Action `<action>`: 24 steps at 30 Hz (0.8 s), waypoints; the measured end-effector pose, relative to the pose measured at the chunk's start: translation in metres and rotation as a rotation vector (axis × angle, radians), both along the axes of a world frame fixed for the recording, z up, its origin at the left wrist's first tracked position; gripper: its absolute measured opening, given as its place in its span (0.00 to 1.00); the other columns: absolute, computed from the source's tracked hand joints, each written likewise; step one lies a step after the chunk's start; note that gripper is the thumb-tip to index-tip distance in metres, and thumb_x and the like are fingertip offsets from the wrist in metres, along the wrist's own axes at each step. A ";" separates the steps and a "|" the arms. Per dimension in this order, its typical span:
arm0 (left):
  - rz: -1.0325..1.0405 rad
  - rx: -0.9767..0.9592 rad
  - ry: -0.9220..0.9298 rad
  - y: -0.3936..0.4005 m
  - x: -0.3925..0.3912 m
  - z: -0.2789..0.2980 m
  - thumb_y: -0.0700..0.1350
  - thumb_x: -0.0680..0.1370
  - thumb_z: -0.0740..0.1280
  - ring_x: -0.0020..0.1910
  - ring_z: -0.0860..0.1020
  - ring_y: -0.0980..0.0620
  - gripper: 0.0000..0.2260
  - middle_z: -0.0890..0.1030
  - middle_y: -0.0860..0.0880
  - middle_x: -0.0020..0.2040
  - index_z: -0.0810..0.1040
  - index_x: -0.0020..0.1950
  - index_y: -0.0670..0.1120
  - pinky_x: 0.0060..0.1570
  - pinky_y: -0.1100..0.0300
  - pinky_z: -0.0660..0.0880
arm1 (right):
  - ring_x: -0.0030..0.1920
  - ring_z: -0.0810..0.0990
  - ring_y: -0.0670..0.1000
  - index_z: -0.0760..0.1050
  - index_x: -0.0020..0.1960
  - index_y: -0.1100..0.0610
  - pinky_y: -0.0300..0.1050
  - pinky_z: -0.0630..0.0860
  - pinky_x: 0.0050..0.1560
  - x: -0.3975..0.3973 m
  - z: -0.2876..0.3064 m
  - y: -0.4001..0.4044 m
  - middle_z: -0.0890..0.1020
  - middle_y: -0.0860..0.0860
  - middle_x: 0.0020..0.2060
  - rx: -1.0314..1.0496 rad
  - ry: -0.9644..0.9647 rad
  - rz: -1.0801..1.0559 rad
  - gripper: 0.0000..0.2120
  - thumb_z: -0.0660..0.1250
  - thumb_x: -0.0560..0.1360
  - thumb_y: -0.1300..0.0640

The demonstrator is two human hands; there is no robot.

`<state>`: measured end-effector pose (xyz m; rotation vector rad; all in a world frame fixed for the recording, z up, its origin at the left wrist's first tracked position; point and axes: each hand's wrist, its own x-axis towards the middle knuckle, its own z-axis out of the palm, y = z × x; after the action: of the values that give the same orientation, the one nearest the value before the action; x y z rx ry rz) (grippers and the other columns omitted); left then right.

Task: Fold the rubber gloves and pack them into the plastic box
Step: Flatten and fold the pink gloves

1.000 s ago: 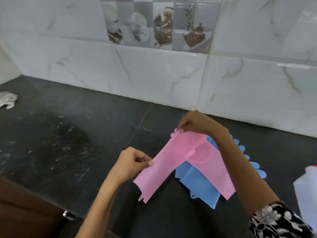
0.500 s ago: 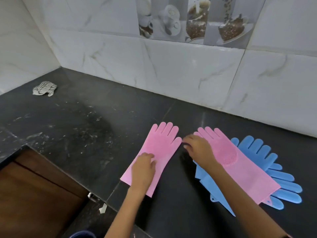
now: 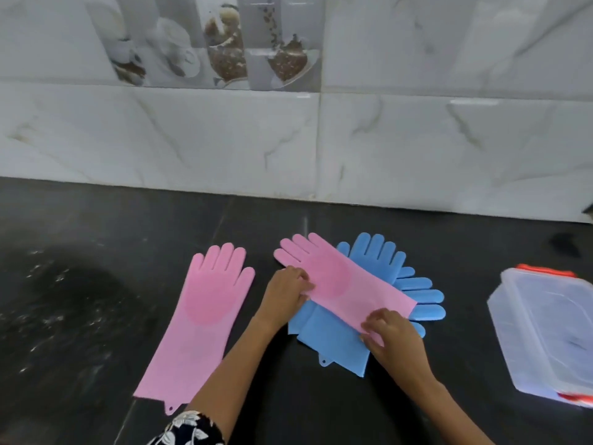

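Hands both on 2nd pink glove (image 3: 345,285), lying diagonal atop blue gloves (image 3: 333,335): left hand (image 3: 285,292) pinches palm edge, right hand (image 3: 390,332) pinches cuff. Plastic box (image 3: 545,329) is well right, nearer right hand.

left hand (image 3: 286,292) off flat pink glove (image 3: 205,319), now on second pink glove (image 3: 340,284)

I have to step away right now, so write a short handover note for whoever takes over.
Left hand pinches the palm edge of the second pink glove; right hand grips its cuff end. That glove lies across the blue gloves. The first pink glove lies flat, apart, on the left. The plastic box sits on the right, lid on. Done: pink gloves laid out. Left: fold all gloves, open box, pack.
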<state>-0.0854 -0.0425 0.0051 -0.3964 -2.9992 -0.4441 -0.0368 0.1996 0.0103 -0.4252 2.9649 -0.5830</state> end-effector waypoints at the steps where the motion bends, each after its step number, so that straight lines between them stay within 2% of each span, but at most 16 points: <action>1: -0.012 -0.008 0.016 -0.002 -0.002 0.000 0.42 0.77 0.64 0.57 0.76 0.48 0.12 0.80 0.48 0.59 0.82 0.57 0.47 0.56 0.57 0.69 | 0.52 0.78 0.47 0.82 0.53 0.51 0.39 0.73 0.56 -0.001 0.001 -0.002 0.81 0.47 0.54 0.010 0.018 0.002 0.09 0.66 0.75 0.52; 4: -0.002 0.069 0.042 -0.002 -0.003 0.005 0.40 0.78 0.62 0.56 0.77 0.47 0.10 0.81 0.47 0.57 0.82 0.53 0.42 0.56 0.56 0.71 | 0.48 0.80 0.48 0.81 0.51 0.52 0.38 0.74 0.54 -0.008 0.010 -0.004 0.83 0.47 0.50 -0.045 0.032 -0.078 0.09 0.62 0.78 0.54; 6: 0.074 0.187 0.056 -0.003 -0.004 0.015 0.38 0.78 0.62 0.50 0.79 0.45 0.09 0.83 0.44 0.51 0.81 0.51 0.40 0.51 0.55 0.74 | 0.48 0.82 0.49 0.82 0.51 0.52 0.39 0.75 0.54 -0.016 0.022 -0.004 0.85 0.47 0.49 -0.124 0.041 -0.125 0.09 0.63 0.78 0.56; 9: 0.164 0.250 0.108 -0.014 -0.002 0.041 0.37 0.77 0.61 0.43 0.79 0.43 0.07 0.83 0.44 0.44 0.79 0.49 0.41 0.44 0.49 0.74 | 0.47 0.83 0.51 0.83 0.53 0.54 0.41 0.76 0.53 -0.033 0.050 -0.009 0.86 0.49 0.48 -0.208 0.050 -0.092 0.09 0.66 0.76 0.58; 13: 0.200 0.296 0.234 -0.046 0.011 0.076 0.35 0.76 0.63 0.45 0.80 0.48 0.08 0.83 0.47 0.45 0.81 0.49 0.43 0.49 0.54 0.75 | 0.45 0.82 0.49 0.83 0.51 0.53 0.45 0.78 0.45 -0.061 0.079 -0.032 0.86 0.49 0.45 -0.256 0.036 0.019 0.08 0.68 0.74 0.58; 16: 0.275 0.250 0.318 -0.077 0.029 0.093 0.35 0.77 0.63 0.47 0.79 0.48 0.08 0.83 0.47 0.47 0.81 0.51 0.42 0.49 0.54 0.75 | 0.48 0.82 0.52 0.83 0.50 0.51 0.46 0.77 0.46 -0.085 0.089 -0.068 0.86 0.49 0.47 -0.233 0.091 0.119 0.08 0.68 0.74 0.58; 20: 0.420 0.097 0.421 -0.121 0.066 0.109 0.34 0.78 0.63 0.48 0.79 0.47 0.09 0.82 0.44 0.48 0.81 0.52 0.41 0.50 0.56 0.75 | 0.50 0.81 0.52 0.83 0.50 0.50 0.41 0.74 0.46 -0.109 0.096 -0.141 0.85 0.48 0.49 -0.279 0.184 0.241 0.09 0.66 0.75 0.58; 22: 0.474 0.026 0.461 -0.138 0.083 0.115 0.30 0.75 0.65 0.44 0.79 0.42 0.08 0.82 0.41 0.45 0.82 0.50 0.38 0.44 0.50 0.77 | 0.50 0.82 0.51 0.83 0.50 0.51 0.44 0.76 0.48 -0.113 0.099 -0.178 0.85 0.48 0.50 -0.323 0.229 0.297 0.10 0.65 0.75 0.59; 24: 0.541 -0.085 0.485 -0.149 0.100 0.115 0.28 0.69 0.70 0.38 0.79 0.40 0.10 0.81 0.40 0.40 0.83 0.47 0.37 0.35 0.50 0.78 | 0.51 0.81 0.51 0.83 0.51 0.52 0.45 0.76 0.50 -0.112 0.097 -0.210 0.85 0.48 0.51 -0.370 0.262 0.336 0.10 0.65 0.75 0.60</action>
<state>0.0148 -0.1917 0.1203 0.2701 -2.5041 -0.1400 -0.1492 -0.0102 0.1073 -1.0825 2.9073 -1.1059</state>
